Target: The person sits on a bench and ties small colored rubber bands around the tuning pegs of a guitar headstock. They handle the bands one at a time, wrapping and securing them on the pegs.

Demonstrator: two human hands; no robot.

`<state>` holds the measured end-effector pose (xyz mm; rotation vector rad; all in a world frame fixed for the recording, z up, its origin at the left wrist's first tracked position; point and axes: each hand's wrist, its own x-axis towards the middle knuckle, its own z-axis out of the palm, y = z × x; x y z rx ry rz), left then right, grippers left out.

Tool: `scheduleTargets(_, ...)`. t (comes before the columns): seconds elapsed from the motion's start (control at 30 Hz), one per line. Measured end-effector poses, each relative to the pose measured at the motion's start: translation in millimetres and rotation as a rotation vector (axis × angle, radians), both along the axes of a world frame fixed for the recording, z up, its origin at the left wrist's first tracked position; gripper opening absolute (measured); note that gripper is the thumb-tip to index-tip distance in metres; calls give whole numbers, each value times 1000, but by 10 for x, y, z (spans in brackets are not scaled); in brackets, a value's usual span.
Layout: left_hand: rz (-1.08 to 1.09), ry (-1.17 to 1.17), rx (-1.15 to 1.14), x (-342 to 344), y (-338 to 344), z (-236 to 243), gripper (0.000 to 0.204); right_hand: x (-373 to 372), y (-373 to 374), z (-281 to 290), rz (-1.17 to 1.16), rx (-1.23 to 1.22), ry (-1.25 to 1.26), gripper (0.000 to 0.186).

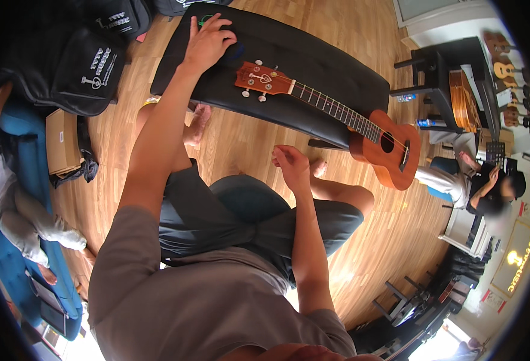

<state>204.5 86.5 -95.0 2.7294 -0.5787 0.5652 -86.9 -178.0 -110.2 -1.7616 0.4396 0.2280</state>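
My left hand (208, 43) reaches over the far left end of a black padded bench (313, 51), its fingers spread and pointing down. By its fingertips lies a small green item (204, 20), partly covered, so I cannot tell whether they touch. A brown wooden ukulele (370, 144) rests along the bench, its headstock (259, 78) near that hand and its body at the right end, jutting past the near edge. Above my lap, my right hand (291, 162) is closed, thumb and fingers drawn together; anything inside is hidden.
Black bags (72, 72) stand at the far left, near a cardboard box (63, 141) and a blue sofa (66, 289) with a seated person. At right are a guitar (462, 99), water bottles (427, 123) and another seated person. More ukuleles (505, 70) hang on the wall.
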Motion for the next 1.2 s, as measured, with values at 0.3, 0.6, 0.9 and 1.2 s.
scheduleTargets(0.3,238,-168,-26,375,-95,-149,18,-124,-97,-185,-33,67,34,26)
scheduleTargets(0.6,111,-108,-377,301,106,-214,35,-131,-106,-153,-32,22,-20,24)
scheduleTargets(0.9,-1,-162,-352,102,175,-218,57,-207,-132,-42,13,-90,-104,22)
scheduleTargets(1.2,22,-227,-504,-417,-24,341,43,-341,-254,31,10,-261,-237,19)
